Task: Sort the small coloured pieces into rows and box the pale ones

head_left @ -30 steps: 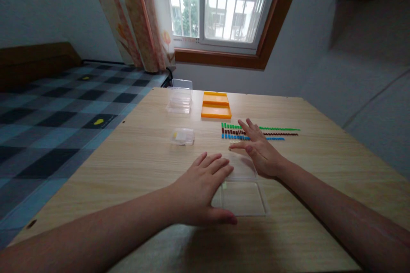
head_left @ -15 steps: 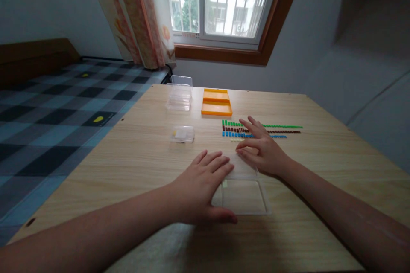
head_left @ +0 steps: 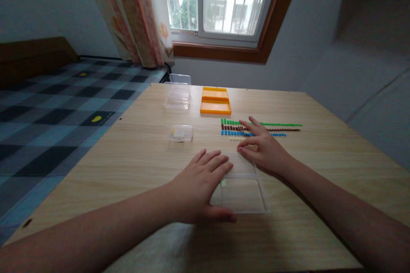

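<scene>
the table (head_left: 144, 166) bears an open clear case (head_left: 243, 198) toward its near edge, an orange tray (head_left: 215, 111) toward the far. the left hand (head_left: 203, 187) is spread over the case's left edge; the right hand (head_left: 262, 147) joins thumb and forefinger, any piece between them too small to tell. coloured blocks (head_left: 227, 128) line up toward the table's right edge, pale pieces (head_left: 236, 138) just nearer.

My clear case (head_left: 245, 194) looks like smooth plastic; beneath it, wood-grained table (head_left: 323, 158); beyond it, orange plastic tray (head_left: 215, 106).

Left hand (head_left: 201, 190) spread over a clear case (head_left: 242, 196) — right hand (head_left: 263, 147) by rows of green, brown and blue pieces (head_left: 228, 128).
</scene>
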